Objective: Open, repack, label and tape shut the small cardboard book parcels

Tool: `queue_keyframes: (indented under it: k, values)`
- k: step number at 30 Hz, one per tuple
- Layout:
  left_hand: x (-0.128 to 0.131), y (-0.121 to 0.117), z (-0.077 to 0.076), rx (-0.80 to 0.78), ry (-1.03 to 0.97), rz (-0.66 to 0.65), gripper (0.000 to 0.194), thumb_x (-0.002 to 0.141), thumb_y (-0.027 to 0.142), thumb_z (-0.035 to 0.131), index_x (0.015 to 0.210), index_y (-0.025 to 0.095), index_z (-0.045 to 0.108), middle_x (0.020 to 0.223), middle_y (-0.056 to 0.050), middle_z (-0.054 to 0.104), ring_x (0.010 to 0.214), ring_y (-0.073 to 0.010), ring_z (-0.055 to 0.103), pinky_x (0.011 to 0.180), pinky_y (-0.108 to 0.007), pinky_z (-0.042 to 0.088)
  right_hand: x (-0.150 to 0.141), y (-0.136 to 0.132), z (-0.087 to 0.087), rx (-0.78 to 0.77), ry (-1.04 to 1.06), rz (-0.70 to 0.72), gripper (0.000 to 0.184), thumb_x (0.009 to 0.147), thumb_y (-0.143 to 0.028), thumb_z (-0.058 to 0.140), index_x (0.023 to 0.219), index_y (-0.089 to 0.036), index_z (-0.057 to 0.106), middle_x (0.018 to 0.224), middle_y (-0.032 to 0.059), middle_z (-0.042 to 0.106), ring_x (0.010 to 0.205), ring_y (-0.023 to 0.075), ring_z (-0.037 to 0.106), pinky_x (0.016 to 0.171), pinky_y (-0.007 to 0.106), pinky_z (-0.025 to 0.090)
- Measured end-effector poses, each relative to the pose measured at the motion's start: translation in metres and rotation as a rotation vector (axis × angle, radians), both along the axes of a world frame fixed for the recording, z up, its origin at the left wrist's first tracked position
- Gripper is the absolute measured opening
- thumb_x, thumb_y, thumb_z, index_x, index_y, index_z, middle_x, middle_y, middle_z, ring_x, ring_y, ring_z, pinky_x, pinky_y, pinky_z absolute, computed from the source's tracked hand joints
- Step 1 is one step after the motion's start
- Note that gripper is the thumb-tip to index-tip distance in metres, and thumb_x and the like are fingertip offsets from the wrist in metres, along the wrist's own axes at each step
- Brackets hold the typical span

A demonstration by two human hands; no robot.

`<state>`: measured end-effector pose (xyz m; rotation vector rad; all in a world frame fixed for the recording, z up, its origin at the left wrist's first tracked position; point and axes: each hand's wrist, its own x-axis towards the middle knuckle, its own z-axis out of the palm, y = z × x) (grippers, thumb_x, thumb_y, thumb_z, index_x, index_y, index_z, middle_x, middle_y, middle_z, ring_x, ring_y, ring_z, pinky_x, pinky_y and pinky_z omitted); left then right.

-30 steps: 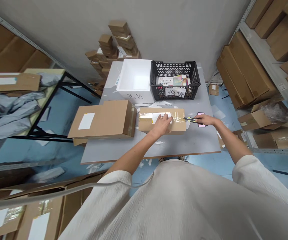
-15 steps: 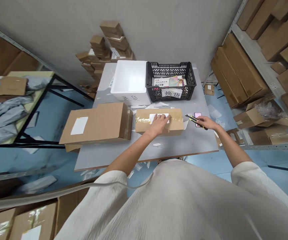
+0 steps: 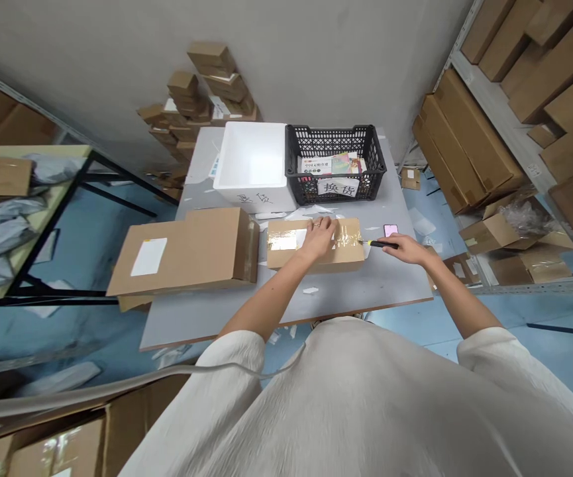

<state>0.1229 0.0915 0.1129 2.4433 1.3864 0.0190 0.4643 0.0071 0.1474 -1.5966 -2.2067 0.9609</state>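
Observation:
A small taped cardboard box (image 3: 291, 260) lies on the grey table, with shiny clear tape along its top and a white label partly covered. My left hand (image 3: 320, 237) rests on the box top, fingers apart and somewhat bent, holding nothing. At the right of the box, my right hand (image 3: 408, 250) is closed round the handle of a black and yellow utility knife (image 3: 382, 244). The knife points left, its tip at the box's right end; whether it has gone into the tape I cannot tell. Just beyond the right hand lies a phone (image 3: 390, 230) with a pink screen.
A larger cardboard box (image 3: 181, 255) occupies the table's left side. Along the back stand a white foam bin (image 3: 226, 159) and a black plastic crate (image 3: 335, 182) holding booklets. Paper scraps (image 3: 311, 290) are scattered about. Shelves with boxes (image 3: 469, 139) flank the right side.
My right hand has brought the utility knife left, from beside the box to its right end, and turned it more level. My left hand has shifted slightly right on the box. The view has moved a little.

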Motion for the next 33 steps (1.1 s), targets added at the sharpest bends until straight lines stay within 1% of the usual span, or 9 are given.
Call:
queue_keyframes:
  k: [4,8,11,13,15,19,25,29,33]
  values:
    - [0.001,0.009,-0.004,-0.023,0.02,-0.006,0.074,0.097,0.028,0.074,0.166,0.025,0.049,0.169,-0.023,0.05,0.163,-0.0443,0.038,0.137,-0.071,0.021,-0.004,0.002,-0.005,0.056,-0.127,0.034,0.049,0.109,-0.046,0.062,0.152,-0.028,0.077,0.111,0.0119,0.076,0.096,0.03,0.072,0.087,0.039,0.057]
    - [-0.001,0.014,-0.008,-0.021,0.006,-0.003,0.077,0.097,0.029,0.073,0.169,0.025,0.046,0.167,-0.021,0.053,0.16,-0.0418,0.042,0.136,-0.069,0.024,-0.008,0.003,-0.011,0.091,-0.155,0.048,0.049,0.108,-0.042,0.065,0.154,-0.027,0.076,0.117,0.0132,0.075,0.101,0.0314,0.072,0.091,0.041,0.057]
    - [-0.005,0.012,-0.012,-0.026,-0.019,0.003,0.08,0.103,0.034,0.065,0.177,0.025,0.036,0.173,-0.02,0.049,0.163,-0.0404,0.041,0.137,-0.067,0.023,-0.011,0.002,-0.015,0.11,-0.153,0.025,0.05,0.109,-0.042,0.064,0.155,-0.026,0.074,0.118,0.014,0.074,0.103,0.0321,0.071,0.093,0.042,0.057]
    - [-0.006,0.007,-0.015,0.012,-0.037,-0.006,0.078,0.107,0.035,0.055,0.18,0.021,0.031,0.178,-0.021,0.046,0.166,-0.0405,0.038,0.139,-0.066,0.019,-0.011,0.002,-0.018,0.101,-0.143,0.025,0.05,0.109,-0.043,0.064,0.155,-0.027,0.074,0.116,0.0133,0.073,0.102,0.0315,0.072,0.093,0.042,0.058]
    - [-0.008,0.001,-0.019,0.07,-0.052,-0.022,0.075,0.11,0.035,0.046,0.181,0.016,0.03,0.179,-0.022,0.044,0.168,-0.0406,0.036,0.14,-0.064,0.017,-0.011,0.002,-0.021,0.096,-0.132,0.028,0.05,0.109,-0.043,0.065,0.155,-0.027,0.074,0.117,0.0128,0.073,0.102,0.0312,0.072,0.094,0.043,0.059]
    - [-0.01,-0.007,-0.026,0.146,-0.097,-0.032,0.073,0.111,0.039,0.04,0.179,0.014,0.034,0.18,-0.022,0.044,0.169,-0.0391,0.036,0.138,-0.058,0.021,-0.012,0.0,-0.031,0.132,-0.114,-0.01,0.05,0.109,-0.045,0.064,0.155,-0.028,0.073,0.12,0.0132,0.073,0.108,0.0324,0.072,0.098,0.045,0.06]
    - [-0.012,-0.01,-0.027,0.195,-0.133,-0.022,0.067,0.113,0.042,0.035,0.173,0.015,0.045,0.179,-0.021,0.047,0.167,-0.0388,0.039,0.138,-0.061,0.019,-0.01,-0.004,-0.049,0.252,-0.105,-0.101,0.05,0.11,-0.049,0.058,0.153,-0.027,0.074,0.124,0.0147,0.073,0.118,0.0353,0.072,0.105,0.05,0.059]
    - [-0.012,-0.012,-0.026,0.199,-0.146,-0.019,0.064,0.113,0.042,0.034,0.17,0.018,0.049,0.177,-0.019,0.05,0.166,-0.0373,0.041,0.14,-0.061,0.018,0.011,0.004,-0.047,0.324,-0.078,-0.263,0.055,0.11,-0.052,0.054,0.155,-0.026,0.072,0.129,0.0168,0.074,0.12,0.037,0.072,0.106,0.053,0.06]
    - [-0.01,-0.015,-0.029,0.205,-0.142,-0.003,0.067,0.111,0.044,0.04,0.169,0.013,0.05,0.178,-0.021,0.048,0.168,-0.0383,0.039,0.141,-0.06,0.018,0.023,0.01,-0.044,0.338,-0.041,-0.285,0.059,0.104,-0.059,0.063,0.152,-0.025,0.072,0.131,0.0164,0.075,0.121,0.0393,0.071,0.109,0.057,0.059]
